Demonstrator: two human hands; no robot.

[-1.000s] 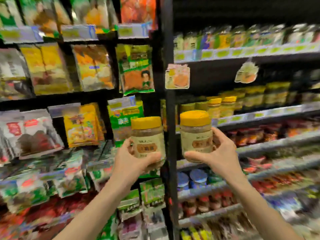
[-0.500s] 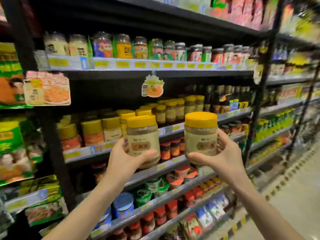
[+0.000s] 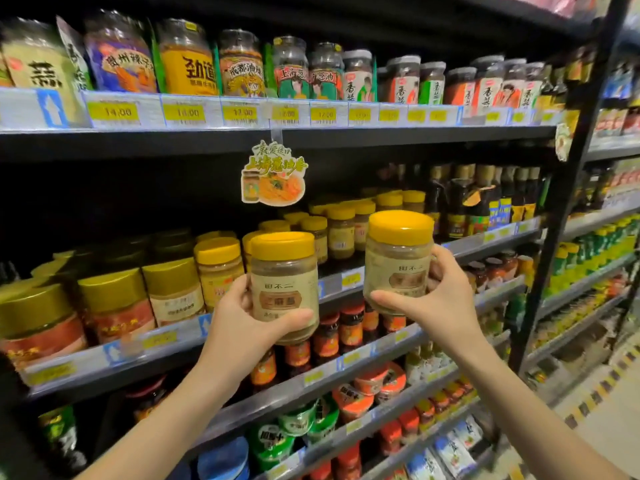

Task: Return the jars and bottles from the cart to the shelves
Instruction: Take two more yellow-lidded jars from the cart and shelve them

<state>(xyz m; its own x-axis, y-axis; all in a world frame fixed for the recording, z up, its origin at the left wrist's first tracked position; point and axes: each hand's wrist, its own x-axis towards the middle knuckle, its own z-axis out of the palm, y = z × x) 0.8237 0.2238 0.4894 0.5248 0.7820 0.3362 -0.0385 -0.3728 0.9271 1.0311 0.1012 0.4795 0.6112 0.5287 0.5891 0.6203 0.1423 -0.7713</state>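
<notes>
I hold two identical clear jars with yellow lids and beige labels, upright, in front of the shelves. My left hand (image 3: 239, 317) grips the left jar (image 3: 283, 271) from its side and underneath. My right hand (image 3: 440, 299) grips the right jar (image 3: 398, 251), which is held a little higher. Behind both jars, the middle shelf (image 3: 349, 282) carries a row of several similar yellow-lidded jars (image 3: 341, 226). No cart is in view.
The top shelf holds sauce jars (image 3: 239, 64) above yellow price tags. A paper promo tag (image 3: 273, 178) hangs from its edge. Gold-lidded jars (image 3: 114, 299) stand at left, dark bottles (image 3: 481, 199) at right, red-lidded jars below. A black upright post (image 3: 568, 188) and aisle floor lie right.
The view has swung right from hanging snack bags to the jar shelves and come closer. Both hands still hold their jars, now raised in front of the yellow-lidded row.
</notes>
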